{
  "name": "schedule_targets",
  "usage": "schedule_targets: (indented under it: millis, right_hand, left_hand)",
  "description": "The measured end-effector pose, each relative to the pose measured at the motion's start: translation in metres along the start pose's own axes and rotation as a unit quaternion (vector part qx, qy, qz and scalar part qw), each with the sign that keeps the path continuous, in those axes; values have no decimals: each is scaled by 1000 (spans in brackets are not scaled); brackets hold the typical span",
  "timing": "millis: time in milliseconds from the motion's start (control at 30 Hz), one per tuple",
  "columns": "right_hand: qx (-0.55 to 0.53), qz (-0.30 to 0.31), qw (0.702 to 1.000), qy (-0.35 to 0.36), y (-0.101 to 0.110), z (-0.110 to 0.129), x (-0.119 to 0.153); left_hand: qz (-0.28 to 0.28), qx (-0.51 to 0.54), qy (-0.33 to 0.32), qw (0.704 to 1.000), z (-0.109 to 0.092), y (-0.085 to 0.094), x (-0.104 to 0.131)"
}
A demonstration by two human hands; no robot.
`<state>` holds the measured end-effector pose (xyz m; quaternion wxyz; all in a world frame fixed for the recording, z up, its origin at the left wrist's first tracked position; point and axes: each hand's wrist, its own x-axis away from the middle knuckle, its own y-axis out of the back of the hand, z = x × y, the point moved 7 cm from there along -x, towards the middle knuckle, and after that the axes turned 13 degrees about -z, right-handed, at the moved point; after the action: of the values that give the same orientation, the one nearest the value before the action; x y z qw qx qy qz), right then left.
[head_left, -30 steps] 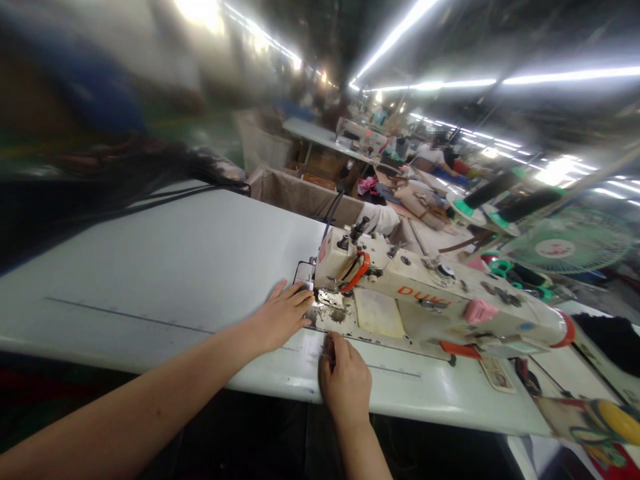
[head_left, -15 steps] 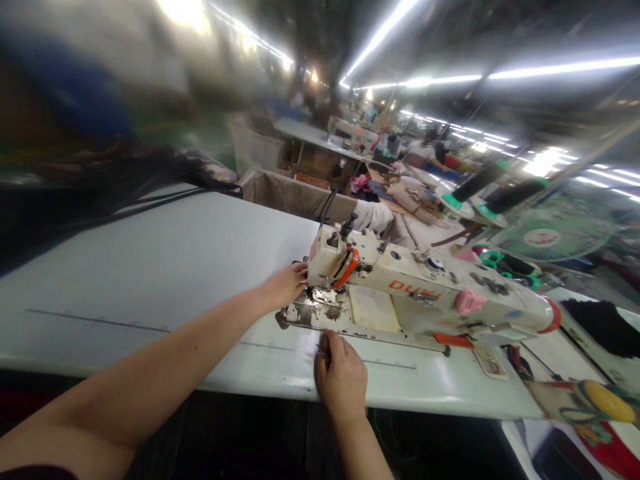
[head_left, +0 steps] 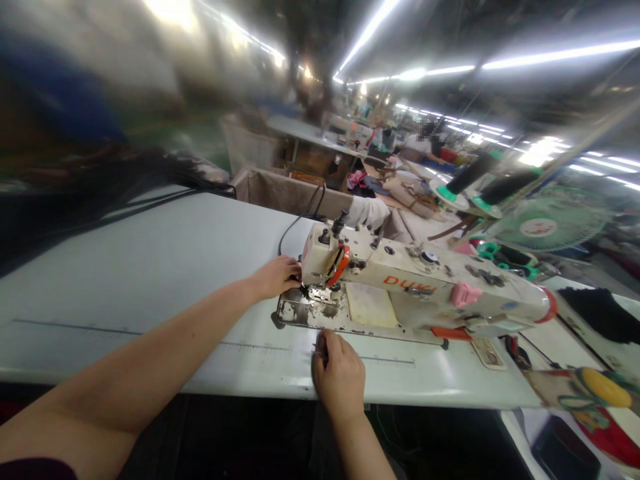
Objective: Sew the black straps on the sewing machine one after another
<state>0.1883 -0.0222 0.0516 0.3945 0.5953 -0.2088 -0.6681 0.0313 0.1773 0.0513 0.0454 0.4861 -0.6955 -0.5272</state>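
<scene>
A cream sewing machine with orange lettering stands on the pale table. My left hand is at the needle end, its fingers pinched on a thin black strip. Beyond the fingers the strip loops up over the table's far edge to the bin; its near end beside the presser foot is mostly hidden. Just in front of the machine bed, my right hand rests curled on the table. It is closed around a small dark tool with thin tips pointing left, largely covered by the fingers.
A bundle of black strips lies on the table's left. Behind stands a fabric-lined bin. Thread cones and a green fan are at right. A ruler scale marks the tabletop. Another person sits far back.
My left hand has shifted slightly left and up from the needle area. The black strip now shows as a loop behind it. My right hand stays nearly where it was.
</scene>
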Motion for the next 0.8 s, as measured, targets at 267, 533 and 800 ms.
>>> schedule_targets:
  millis: [267,533,800]
  right_hand:
    - [-7,-11,1000,-1,2,0,0]
    - [-10,-10,1000,-5,-1,0,2]
    - [-12,-13,1000,-10,-2,-1,2]
  left_hand:
    - [-16,18,69,997,-3,8,11]
    - [-32,23,196,980,-16,10,37]
    - [-57,36,261,963,-33,3,54]
